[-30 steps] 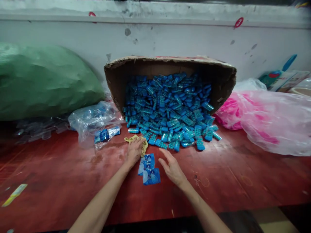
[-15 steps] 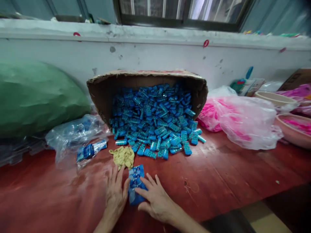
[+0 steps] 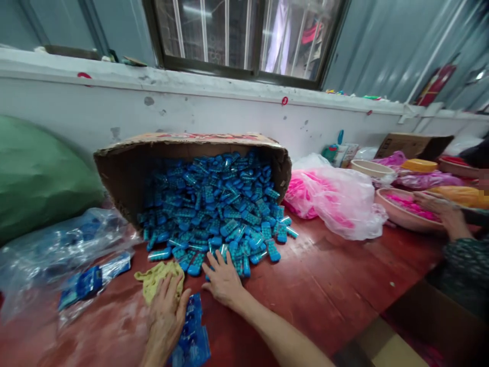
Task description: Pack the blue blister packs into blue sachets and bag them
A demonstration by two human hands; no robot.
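Right hand: open, fingers spread, palm down at the front edge of the pile of blue plastic pieces. Fingertips touch the nearest pieces; nothing gripped.

Left hand: open and flat, palm down. Fingertips sit on the near edge of the yellow cloth; thumb side lies against the stack of blue packets. No closed grasp.

Blue packets: flat on the table just right of the left hand, between the two forearms. Long axis runs roughly from the near edge of the table toward the pile, slightly tilted. Lower end cut off by the frame.

Blue pieces: spilling out of a cardboard box tipped on its side, mouth toward the camera. Pieces lie every way, no common direction. The loose front row is on the bare table.

Surface: worn red table, scuffed, pale smears near the left hand.

Around it: clear plastic bag with blue items to the left, green sack behind it. Pink-filled plastic bag just right of the box. Further right, a basin with pink contents and another person's hand at it, patterned sleeve below.

Room: white ledge wall behind, barred window above, corrugated metal wall to the right.
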